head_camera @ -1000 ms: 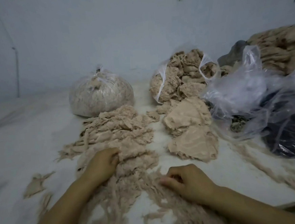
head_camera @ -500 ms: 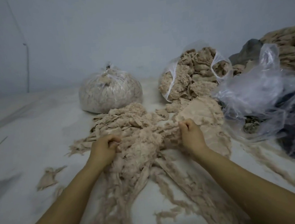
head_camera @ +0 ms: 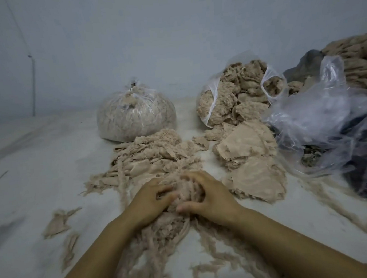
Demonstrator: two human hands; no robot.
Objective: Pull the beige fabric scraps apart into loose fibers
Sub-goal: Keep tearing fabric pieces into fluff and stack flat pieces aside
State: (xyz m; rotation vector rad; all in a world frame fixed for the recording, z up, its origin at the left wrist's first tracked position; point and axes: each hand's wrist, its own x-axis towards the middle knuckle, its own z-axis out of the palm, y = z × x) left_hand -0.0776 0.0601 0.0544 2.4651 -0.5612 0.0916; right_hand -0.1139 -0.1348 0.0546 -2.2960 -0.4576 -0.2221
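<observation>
A moment ago my hands were far apart, stretching a clump between them. Now they have come back together. My left hand (head_camera: 149, 202) and my right hand (head_camera: 209, 197) are almost touching, and both are curled around the same clump (head_camera: 185, 192) at the near edge of the scrap pile (head_camera: 155, 156). My fingers dig into it, so I am holding it tight. I think that pull is done and I am taking a new grip for the next one.

The work is far from finished. Lots of flat scraps are left.

Here is what I count. Two hands. One big pile in front of me. One flat stack (head_camera: 252, 155) just to its right. One tied bag (head_camera: 135, 115) at the back. One open bag (head_camera: 238, 93) full of scraps. One crumpled clear bag (head_camera: 321, 114) on the right. Long loose fibers (head_camera: 156, 246) run from my hands toward me. Two small bits (head_camera: 57, 222) lie on the table (head_camera: 37, 163) to the left.
</observation>
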